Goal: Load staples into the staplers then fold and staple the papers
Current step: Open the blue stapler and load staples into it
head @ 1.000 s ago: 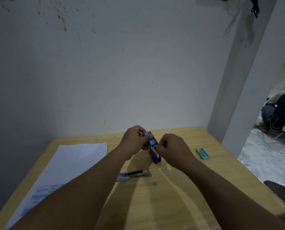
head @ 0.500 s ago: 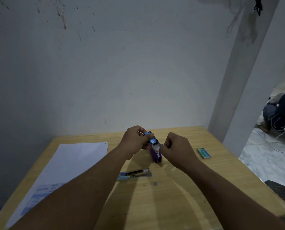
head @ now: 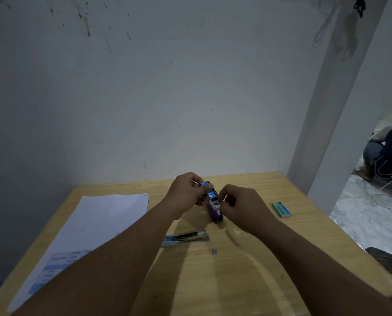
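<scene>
Head view looks down over my two forearms to a wooden table (head: 247, 281) set against a plain wall. My left hand (head: 185, 195) is curled round a small blue staple box (head: 209, 190) with a "10" printed on it, thumb across its near face, and holds it above the table's far half. Right under and against that box a purple stapler (head: 214, 213) points down toward the table, its lower end close to the wood or on it (I cannot tell which). Whether my left fingers also grip the stapler is hidden behind the box.

My right hand (head: 240, 206) sits just beside the stapler, fingers bunched, with thumb and forefinger pinched together at the pale open end of the stapler where it meets the box. Something small and grey shows between those fingertips, too tiny to make out for certain.

Nearer to me on the table lies a light blue stapler (head: 185, 238), opened out flat, its metal channel facing up. A short grey staple strip (head: 214, 251) rests alone on the wood just beyond its right end. Off to the right, well apart from my hands, a green staple box (head: 281, 209) lies flat near the table's edge. On the left side a stack of white papers (head: 94, 224) lies at an angle, with blue print at its near end, partly under my left forearm.
</scene>
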